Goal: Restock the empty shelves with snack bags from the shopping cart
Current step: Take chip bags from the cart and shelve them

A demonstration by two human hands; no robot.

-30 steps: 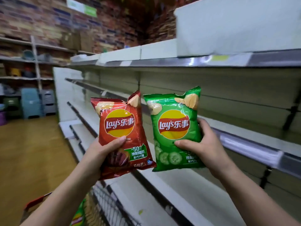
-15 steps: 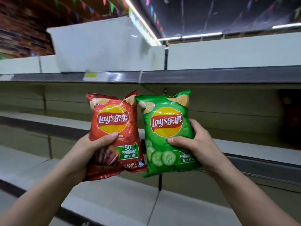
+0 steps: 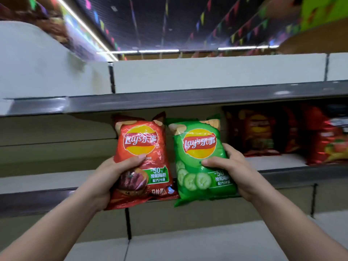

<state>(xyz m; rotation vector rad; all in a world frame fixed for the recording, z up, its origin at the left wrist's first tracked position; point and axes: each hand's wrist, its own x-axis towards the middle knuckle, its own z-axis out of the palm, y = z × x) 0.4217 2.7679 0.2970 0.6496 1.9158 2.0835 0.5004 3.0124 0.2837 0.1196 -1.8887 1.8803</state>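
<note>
— The left grip (image 3: pixel 105 178) is clamped on the red bag (image 3: pixel 141 147) and the right grip (image 3: pixel 235 170) on the green bag (image 3: pixel 199 147), both upright before the middle shelf (image 3: pixel 47 179).
— The risk?
— I think a bag set too near the shelf edge may tip off.

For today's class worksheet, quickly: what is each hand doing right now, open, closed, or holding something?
The left hand holds the red chip bag in a closed grip.
The right hand holds the green chip bag in a closed grip.
</note>
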